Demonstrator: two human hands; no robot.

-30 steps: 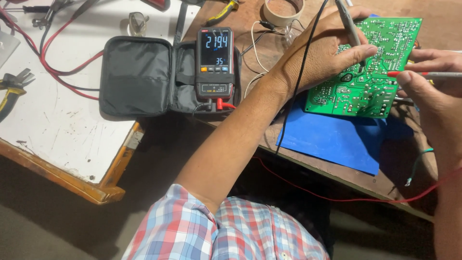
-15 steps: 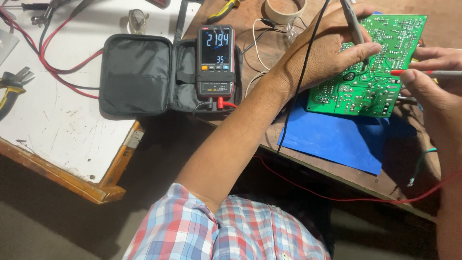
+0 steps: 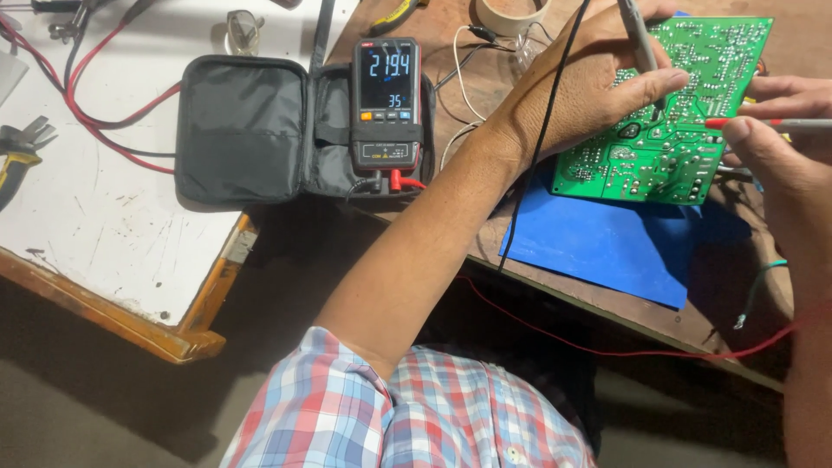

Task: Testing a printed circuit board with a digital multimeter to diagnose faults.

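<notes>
A green circuit board (image 3: 685, 147) lies solder side up on a blue mat (image 3: 607, 247) on the brown table. My left hand (image 3: 589, 82) rests on the board's left part and grips a grey probe (image 3: 637, 39) whose tip touches the board. Its black lead (image 3: 542, 139) runs down over my wrist. My right hand (image 3: 771, 139) holds a red-tipped probe (image 3: 745, 123) against the board's right side. A digital multimeter (image 3: 386, 104) with a lit screen sits in an open black case (image 3: 251, 130) to the left.
A white worktop (image 3: 104, 208) with a worn wooden edge lies at the left, with red and black leads, pliers (image 3: 22, 143) and tools on it. A tape roll (image 3: 511, 13) sits at the top. A red lead (image 3: 607, 347) hangs below the table's front edge.
Both hands and probes stay on the board with only slight shifts. The meter reading looks the same.
</notes>
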